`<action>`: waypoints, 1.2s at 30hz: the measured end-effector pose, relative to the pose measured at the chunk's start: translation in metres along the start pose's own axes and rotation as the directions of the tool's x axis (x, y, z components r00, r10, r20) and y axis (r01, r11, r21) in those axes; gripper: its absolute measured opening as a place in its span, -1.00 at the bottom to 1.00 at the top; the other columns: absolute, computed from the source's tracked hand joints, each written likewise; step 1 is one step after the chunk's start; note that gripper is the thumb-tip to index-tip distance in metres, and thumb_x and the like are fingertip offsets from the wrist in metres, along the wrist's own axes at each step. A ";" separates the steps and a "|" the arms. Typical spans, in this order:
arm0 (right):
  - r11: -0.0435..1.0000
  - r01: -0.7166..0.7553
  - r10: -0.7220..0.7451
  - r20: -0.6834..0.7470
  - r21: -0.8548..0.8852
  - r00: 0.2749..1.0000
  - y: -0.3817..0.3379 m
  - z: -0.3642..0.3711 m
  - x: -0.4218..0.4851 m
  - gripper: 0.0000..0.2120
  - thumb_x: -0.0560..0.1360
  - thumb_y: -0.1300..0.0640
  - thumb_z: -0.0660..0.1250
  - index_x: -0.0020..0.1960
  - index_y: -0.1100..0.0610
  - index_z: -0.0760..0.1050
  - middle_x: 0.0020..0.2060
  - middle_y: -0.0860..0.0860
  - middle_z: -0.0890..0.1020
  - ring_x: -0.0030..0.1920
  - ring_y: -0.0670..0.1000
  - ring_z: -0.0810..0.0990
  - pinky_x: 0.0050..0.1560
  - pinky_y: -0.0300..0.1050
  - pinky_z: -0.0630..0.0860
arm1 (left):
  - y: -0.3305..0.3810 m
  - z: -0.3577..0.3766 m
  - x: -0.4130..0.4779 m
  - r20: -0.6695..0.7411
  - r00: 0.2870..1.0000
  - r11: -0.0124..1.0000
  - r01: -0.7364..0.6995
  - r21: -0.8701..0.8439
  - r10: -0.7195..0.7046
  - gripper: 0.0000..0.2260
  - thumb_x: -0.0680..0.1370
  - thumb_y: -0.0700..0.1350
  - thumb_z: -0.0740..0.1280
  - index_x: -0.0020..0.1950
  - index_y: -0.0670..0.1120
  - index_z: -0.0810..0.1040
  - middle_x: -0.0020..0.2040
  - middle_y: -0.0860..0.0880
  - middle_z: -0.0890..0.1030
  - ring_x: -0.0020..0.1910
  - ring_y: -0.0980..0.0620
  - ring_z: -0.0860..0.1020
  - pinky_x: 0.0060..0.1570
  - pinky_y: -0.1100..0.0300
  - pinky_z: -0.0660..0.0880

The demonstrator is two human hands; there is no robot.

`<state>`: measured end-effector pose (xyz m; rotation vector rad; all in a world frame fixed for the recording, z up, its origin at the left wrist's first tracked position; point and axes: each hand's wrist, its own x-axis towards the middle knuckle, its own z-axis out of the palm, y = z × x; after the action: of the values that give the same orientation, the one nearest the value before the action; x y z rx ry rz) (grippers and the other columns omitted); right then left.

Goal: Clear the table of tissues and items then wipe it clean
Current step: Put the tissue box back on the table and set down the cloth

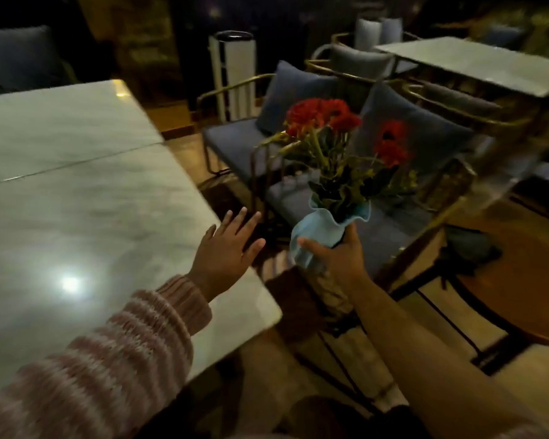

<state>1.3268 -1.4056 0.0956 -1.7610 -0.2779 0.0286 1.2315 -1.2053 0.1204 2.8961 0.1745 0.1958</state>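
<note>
A light blue vase [311, 231] with a wavy rim holds red flowers [325, 117] on green stems. My right hand [339, 258] grips the vase low on its body, holding it in the air to the right of the table, above the floor and chairs. My left hand [227, 248] is flat with fingers spread, hovering at the right edge of the white marble table [86, 198]. A pink striped sleeve covers my left arm. No tissues show on the visible tabletop.
Blue cushioned chairs [235, 141] with gold metal frames stand right of the table. A second marble table [476, 63] sits at the back right, a round wooden table [526, 299] at the right. A white floor unit [233, 71] stands behind.
</note>
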 end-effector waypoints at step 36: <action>0.985 0.118 -0.174 0.773 0.128 0.611 -0.210 0.744 -0.374 -0.33 0.29 0.13 0.57 0.31 0.09 0.36 0.19 0.00 0.53 0.20 0.04 0.48 0.22 -0.02 0.46 | -0.573 -0.203 -0.570 -0.209 0.548 0.544 0.835 0.079 -0.810 -0.47 0.58 0.22 -0.10 0.53 0.15 -0.14 0.56 0.04 -0.08 0.53 0.01 -0.10 0.46 -0.05 -0.08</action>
<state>0.8006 -0.7273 0.0931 -1.5564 -1.0554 0.7073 0.5826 -0.6833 0.1117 2.5752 1.6224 0.2193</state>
